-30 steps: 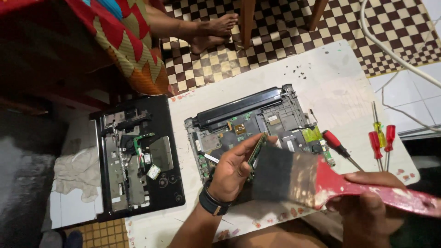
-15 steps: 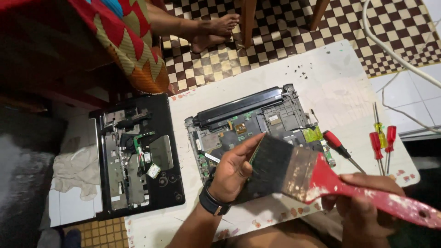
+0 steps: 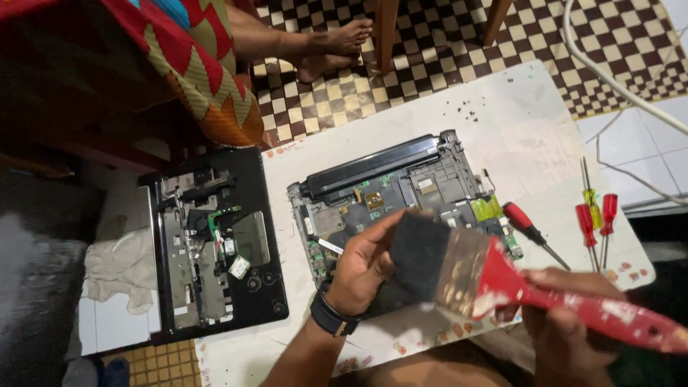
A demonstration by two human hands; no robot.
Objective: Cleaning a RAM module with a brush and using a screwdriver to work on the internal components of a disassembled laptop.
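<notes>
At lower right, my right hand [image 3: 566,322] gripped the wide, red-handled, black-bristled paintbrush [image 3: 466,272], light with soft bristles. My left hand [image 3: 365,265] rested half-open on the fragile exposed laptop motherboard [image 3: 401,201], mid-frame.

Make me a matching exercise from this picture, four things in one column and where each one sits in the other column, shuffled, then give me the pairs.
Things:
1. paintbrush
2. opened laptop base
3. black cover panel
4. loose screwdrivers

Places:
A. at the table's right edge
B. left of the white table
C. held in the right hand
D. middle of the table, under the left hand

Pairs: 1-C, 2-D, 3-B, 4-A
</notes>
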